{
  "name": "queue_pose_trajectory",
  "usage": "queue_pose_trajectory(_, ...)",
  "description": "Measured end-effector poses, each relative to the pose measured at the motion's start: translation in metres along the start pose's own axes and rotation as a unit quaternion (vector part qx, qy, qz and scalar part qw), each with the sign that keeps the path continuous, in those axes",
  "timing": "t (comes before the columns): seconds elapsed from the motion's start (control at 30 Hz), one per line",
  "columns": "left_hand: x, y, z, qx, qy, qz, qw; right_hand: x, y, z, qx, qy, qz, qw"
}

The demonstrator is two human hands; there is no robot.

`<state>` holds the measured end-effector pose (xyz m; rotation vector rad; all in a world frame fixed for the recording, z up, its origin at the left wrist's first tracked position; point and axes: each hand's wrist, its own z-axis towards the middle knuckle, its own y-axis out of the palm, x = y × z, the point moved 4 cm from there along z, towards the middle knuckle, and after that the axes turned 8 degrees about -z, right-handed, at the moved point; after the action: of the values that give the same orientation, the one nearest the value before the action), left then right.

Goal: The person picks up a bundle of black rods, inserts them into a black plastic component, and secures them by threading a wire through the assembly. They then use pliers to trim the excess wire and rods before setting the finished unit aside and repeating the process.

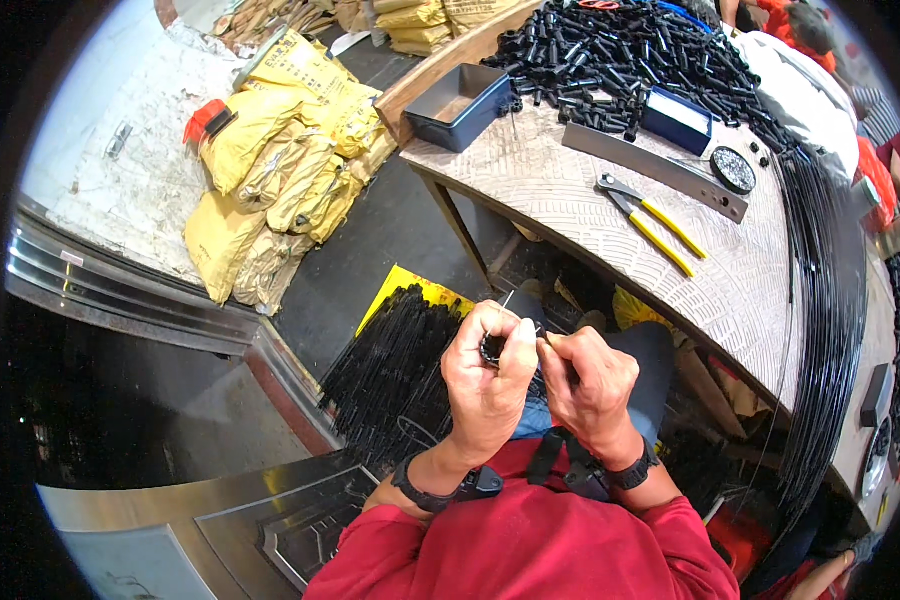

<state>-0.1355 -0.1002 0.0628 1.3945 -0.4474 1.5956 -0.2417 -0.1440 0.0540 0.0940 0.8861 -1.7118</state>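
My left hand (485, 368) is curled, its fingertips meeting those of my right hand (590, 385) in a pinch on a small black piece (540, 331), just off the table's (750, 275) near edge; its exact form I can't tell. If my pinch loosens, it could drop and vanish among black rods (395, 360) left of the table. On the table, pliers (660, 243) could fall if knocked; overhanging strands (835, 340) at its right might slide if snagged.
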Motion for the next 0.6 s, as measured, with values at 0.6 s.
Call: queue_pose_trajectory(0.6,-0.0066,0.0002,0.0006,-0.012,0.020,0.037,0.999,0.0027,0.0083,-0.0051,-0.005,-0.010,0.025,1.000)
